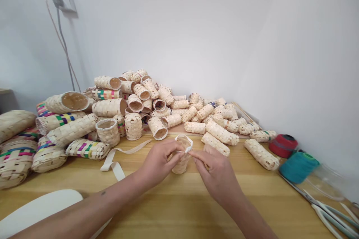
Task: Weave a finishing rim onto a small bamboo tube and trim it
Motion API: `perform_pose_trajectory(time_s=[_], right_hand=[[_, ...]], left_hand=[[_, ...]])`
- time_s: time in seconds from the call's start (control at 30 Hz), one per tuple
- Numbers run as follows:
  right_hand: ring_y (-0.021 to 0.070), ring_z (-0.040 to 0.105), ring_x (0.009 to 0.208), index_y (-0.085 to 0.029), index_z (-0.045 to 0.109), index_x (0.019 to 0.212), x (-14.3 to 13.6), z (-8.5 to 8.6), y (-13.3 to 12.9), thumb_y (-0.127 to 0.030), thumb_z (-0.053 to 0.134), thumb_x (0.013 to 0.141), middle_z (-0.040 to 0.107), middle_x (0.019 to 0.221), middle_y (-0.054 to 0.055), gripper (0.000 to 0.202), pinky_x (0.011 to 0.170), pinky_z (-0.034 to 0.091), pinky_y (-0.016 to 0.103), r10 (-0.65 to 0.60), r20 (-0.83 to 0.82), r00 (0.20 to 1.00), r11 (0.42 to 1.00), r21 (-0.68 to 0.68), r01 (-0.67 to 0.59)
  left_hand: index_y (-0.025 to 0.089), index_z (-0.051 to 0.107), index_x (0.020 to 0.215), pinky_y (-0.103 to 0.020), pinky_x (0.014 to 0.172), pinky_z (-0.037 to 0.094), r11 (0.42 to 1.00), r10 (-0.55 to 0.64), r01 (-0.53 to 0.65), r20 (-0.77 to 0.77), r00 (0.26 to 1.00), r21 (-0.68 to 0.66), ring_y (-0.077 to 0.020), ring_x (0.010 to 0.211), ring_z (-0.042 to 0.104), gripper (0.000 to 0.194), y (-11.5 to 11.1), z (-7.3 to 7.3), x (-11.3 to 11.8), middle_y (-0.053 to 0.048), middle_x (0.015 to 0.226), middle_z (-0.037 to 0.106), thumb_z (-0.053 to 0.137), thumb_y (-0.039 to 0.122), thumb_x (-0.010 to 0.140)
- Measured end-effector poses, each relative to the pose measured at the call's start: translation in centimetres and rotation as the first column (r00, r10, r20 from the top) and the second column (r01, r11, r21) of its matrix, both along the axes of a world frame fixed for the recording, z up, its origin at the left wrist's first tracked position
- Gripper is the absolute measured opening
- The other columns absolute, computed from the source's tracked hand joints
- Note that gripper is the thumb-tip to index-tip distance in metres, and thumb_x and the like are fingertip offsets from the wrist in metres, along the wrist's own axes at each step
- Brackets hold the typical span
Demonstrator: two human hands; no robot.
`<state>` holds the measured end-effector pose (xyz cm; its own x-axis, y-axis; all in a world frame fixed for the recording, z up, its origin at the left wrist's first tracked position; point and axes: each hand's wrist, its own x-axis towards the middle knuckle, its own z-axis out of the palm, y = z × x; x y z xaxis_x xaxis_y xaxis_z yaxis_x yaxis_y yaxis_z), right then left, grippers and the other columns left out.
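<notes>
A small woven basket of pale flat strips stands upright on the table in front of me, with a white band along its open rim. My left hand is closed on the left side of the rim, thumb and fingers pinching it. On the opposite side my right hand is closed in a pinch at the rim, by a small white bunch of the band. What lies between its fingertips is too small to make out. A loose white ribbon curls on the table left of my left hand.
A large heap of woven baskets fills the left and back, with slimmer woven tubes at the back right. Red thread, teal thread and scissors lie at right. A white rounded object is front left.
</notes>
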<state>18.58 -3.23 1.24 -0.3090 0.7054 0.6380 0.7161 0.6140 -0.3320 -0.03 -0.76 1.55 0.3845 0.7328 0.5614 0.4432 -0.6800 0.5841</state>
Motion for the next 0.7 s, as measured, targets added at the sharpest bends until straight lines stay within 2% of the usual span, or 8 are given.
perform_pose_trajectory(time_s=[0.2,0.37,0.5,0.6,0.7], right_hand=[[0.0184,0.055,0.066,-0.019,0.070,0.090,-0.8,-0.2,-0.5,-0.015,0.049,0.089,0.056,0.067,0.002,0.021,0.060,0.038,0.028,-0.056,-0.054,0.997,0.998,-0.010,0.056],[0.0174,0.055,0.063,-0.018,0.063,0.072,-1.2,0.0,-0.7,-0.017,0.050,0.088,0.058,0.065,0.002,0.021,0.058,0.036,0.028,-0.090,-0.076,0.993,0.996,0.006,0.091],[0.0193,0.059,0.068,-0.020,0.065,0.073,-0.9,0.3,-0.3,-0.023,0.052,0.087,0.064,0.070,0.003,0.020,0.064,0.041,0.029,-0.080,-0.192,0.978,0.984,-0.169,0.047],[0.0199,0.061,0.073,-0.021,0.068,0.081,-0.7,0.5,0.1,-0.026,0.052,0.085,0.067,0.077,0.003,0.016,0.065,0.044,0.029,-0.074,-0.282,0.956,0.938,-0.346,-0.029],[0.0173,0.060,0.063,-0.021,0.062,0.092,-0.7,0.7,0.2,-0.025,0.052,0.082,0.065,0.072,0.000,0.015,0.057,0.044,0.026,-0.125,-0.368,0.922,0.885,-0.461,-0.064]], left_hand=[[0.016,0.068,0.083,-0.021,0.062,0.039,0.999,-0.001,0.001,-0.011,1.000,0.038,-0.0128,0.067,0.055,0.013,-0.3,0.0,0.3,-0.002,0.074,0.064,0.055,0.014,0.087],[0.014,0.068,0.083,-0.022,0.062,0.040,0.987,-0.027,0.035,-0.052,0.998,0.159,-0.0137,0.068,0.056,0.015,-0.6,-0.4,0.6,-0.003,0.072,0.063,0.054,0.015,0.089],[0.013,0.068,0.086,-0.023,0.063,0.041,0.959,0.003,0.020,-0.079,0.997,0.281,-0.0145,0.070,0.057,0.016,-0.4,-0.6,0.5,-0.004,0.075,0.064,0.053,0.016,0.090],[0.013,0.068,0.088,-0.023,0.063,0.041,0.945,0.040,-0.008,-0.091,0.995,0.328,-0.0146,0.069,0.057,0.016,0.0,-0.8,0.3,-0.005,0.075,0.065,0.052,0.017,0.091],[0.013,0.067,0.088,-0.023,0.063,0.041,0.939,0.056,-0.021,-0.094,0.994,0.344,-0.0146,0.069,0.057,0.016,0.2,-1.1,0.2,-0.005,0.076,0.065,0.052,0.017,0.091]])
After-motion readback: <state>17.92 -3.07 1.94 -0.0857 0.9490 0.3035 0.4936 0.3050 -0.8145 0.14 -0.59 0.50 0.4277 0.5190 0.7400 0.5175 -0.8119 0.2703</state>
